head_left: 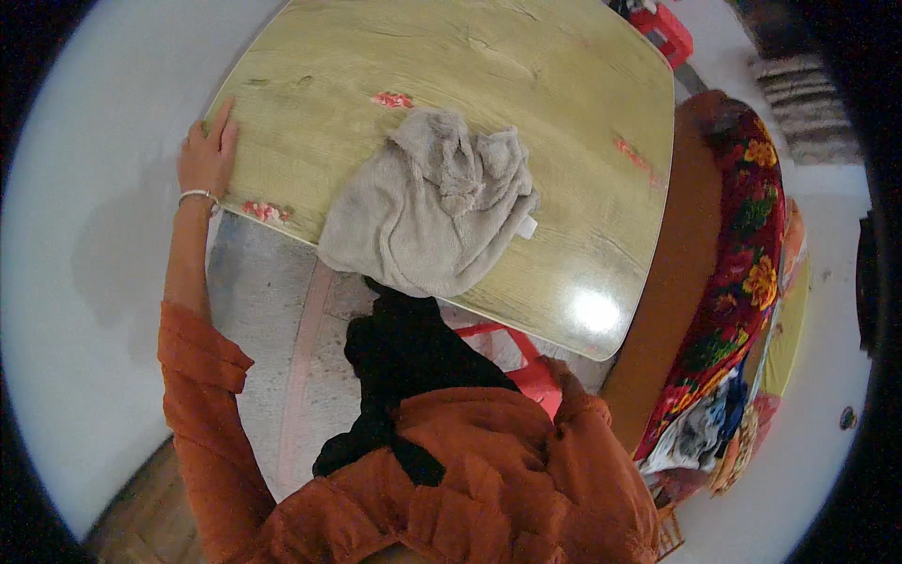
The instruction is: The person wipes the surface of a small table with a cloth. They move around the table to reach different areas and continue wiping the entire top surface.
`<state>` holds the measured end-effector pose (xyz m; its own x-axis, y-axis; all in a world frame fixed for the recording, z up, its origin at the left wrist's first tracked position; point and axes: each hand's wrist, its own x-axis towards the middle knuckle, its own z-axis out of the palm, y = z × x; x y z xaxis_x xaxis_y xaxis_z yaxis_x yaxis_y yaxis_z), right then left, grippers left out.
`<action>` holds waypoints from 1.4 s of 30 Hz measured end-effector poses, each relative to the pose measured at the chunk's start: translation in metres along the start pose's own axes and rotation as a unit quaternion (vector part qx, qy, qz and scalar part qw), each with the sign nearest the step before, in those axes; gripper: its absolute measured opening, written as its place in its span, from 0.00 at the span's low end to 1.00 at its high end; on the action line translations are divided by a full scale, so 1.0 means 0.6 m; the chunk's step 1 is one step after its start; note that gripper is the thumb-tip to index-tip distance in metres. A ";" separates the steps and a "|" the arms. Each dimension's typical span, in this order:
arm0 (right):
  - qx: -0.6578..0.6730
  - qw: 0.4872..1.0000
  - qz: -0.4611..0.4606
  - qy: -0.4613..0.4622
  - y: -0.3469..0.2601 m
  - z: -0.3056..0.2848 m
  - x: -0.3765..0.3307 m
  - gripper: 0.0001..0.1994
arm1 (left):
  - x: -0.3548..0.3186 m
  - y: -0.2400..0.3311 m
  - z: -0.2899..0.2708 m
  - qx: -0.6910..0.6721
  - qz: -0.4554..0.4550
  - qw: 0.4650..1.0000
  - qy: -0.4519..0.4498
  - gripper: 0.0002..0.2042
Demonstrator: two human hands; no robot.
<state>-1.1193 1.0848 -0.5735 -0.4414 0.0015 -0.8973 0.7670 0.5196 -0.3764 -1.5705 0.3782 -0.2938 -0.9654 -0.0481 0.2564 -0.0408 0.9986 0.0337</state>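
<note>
Near the centre of the frame, a grey-beige fleece cloth (423,216) is seen heaped on a tabletop (301,56), its upper part bunched into folds and its lower part spread more smoothly, slightly over the near edge. A small white tag (528,227) is shown at its right side. It appears to have been laid down but not yet flattened or folded; neither hand is placed on it, so any handling can be judged barely begun.

Around it, the pale yellow-green wood-grain surface is decorated with red flower motifs (392,100). At the left of the frame, the table's edge is touched by the left hand (207,155), fingers extended; whether the edge is gripped cannot be told. At lower centre-right, the right hand (564,378) is partly hidden beside a red plastic stool (536,378); its grip cannot be told either. Farther right, a brown couch (691,207) is covered along one side by a red floral blanket (747,244).
</note>
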 end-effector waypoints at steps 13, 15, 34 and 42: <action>0.112 0.982 -0.117 -0.100 0.050 -0.043 0.131 0.22 | -0.186 0.183 -0.026 0.194 0.051 0.975 -0.097 0.27; -0.022 0.992 -0.120 -0.022 0.030 -0.077 0.150 0.21 | -0.218 0.215 -0.029 0.034 -0.030 0.999 -0.009 0.26; -0.317 0.608 -0.618 0.385 -0.895 0.031 -0.353 0.28 | -0.340 0.333 -0.107 -0.077 -0.017 0.993 -0.090 0.21; -0.405 0.564 -0.629 0.350 -0.859 0.045 -0.242 0.25 | -0.380 0.338 -0.072 -0.263 0.019 0.963 0.050 0.27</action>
<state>-1.4379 0.7935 -0.2557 -0.6926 -0.6143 0.3781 -0.6968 0.7053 -0.1307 -1.3477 0.5908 -0.3038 -0.9331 -0.0406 0.3573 0.1547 0.8516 0.5008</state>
